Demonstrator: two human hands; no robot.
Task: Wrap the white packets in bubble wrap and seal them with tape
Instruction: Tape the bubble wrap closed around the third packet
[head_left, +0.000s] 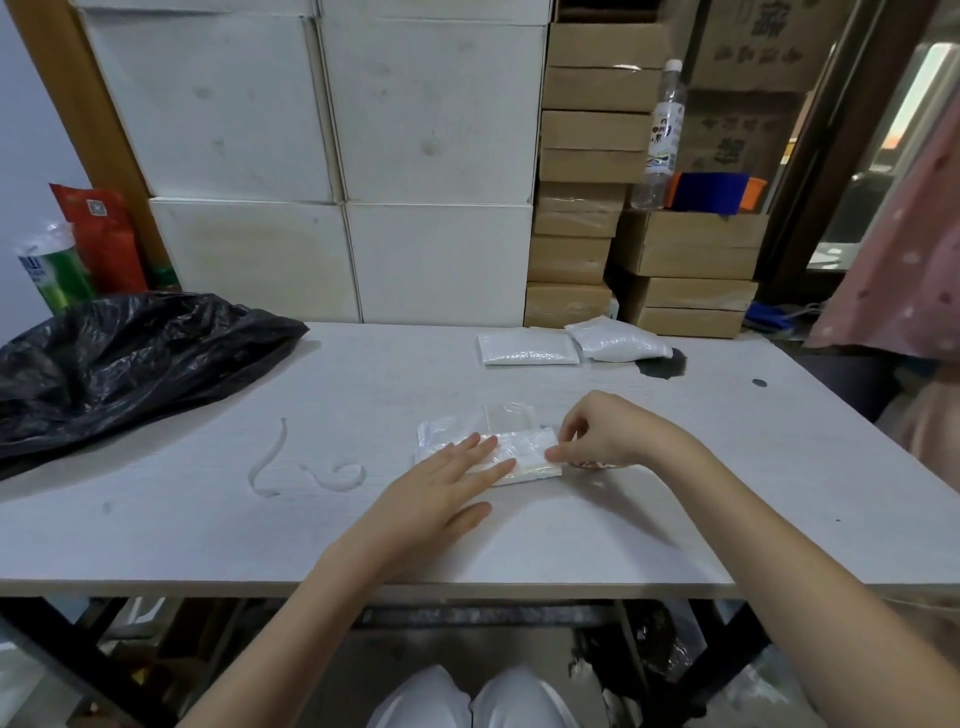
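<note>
On white table (156, 519), black bag (119, 358), stacked boxes (332, 130)

cam: just one view, we're head-mounted | facing: forward and down over the table (208, 530) | range: close, both hands (441, 486) mid-frame, our knees at the bottom edge | far end: stacked boxes (322, 156) behind the table | wide-angle, edges bend | overlap: single view only

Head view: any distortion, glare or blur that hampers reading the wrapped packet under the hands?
Head view: wide-angle bending bows the table edge and the boxes; lighting is soft, with faint shadows; the bubble-wrapped packet is pale on pale, its edges hard to trace; left hand flat on it, right hand pinching at its end; corners slightly smeared.
</note>
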